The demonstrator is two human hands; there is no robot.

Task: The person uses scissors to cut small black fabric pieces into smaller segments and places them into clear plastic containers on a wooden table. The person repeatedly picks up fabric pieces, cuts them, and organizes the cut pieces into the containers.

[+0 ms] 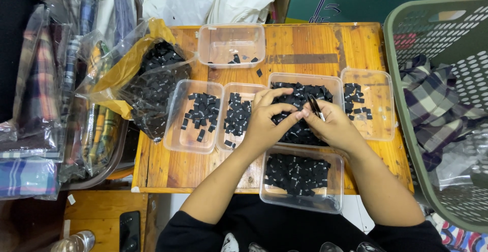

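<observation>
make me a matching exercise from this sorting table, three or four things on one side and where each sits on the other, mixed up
Things:
1. right hand
2. plastic bag of black labels
3. green laundry basket
4. nearly empty tub

Places:
a. far edge of the wooden table
b. off the table's right side
c. over the middle tub, holding a small stack of labels
d. left end of the table

Pairs: 1-c, 2-d, 3-b, 4-a

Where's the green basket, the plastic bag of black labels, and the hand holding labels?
green basket (401,104), head view, left rim.
plastic bag (152,86), head view, middle.
right hand (333,127), head view, back of hand.
</observation>
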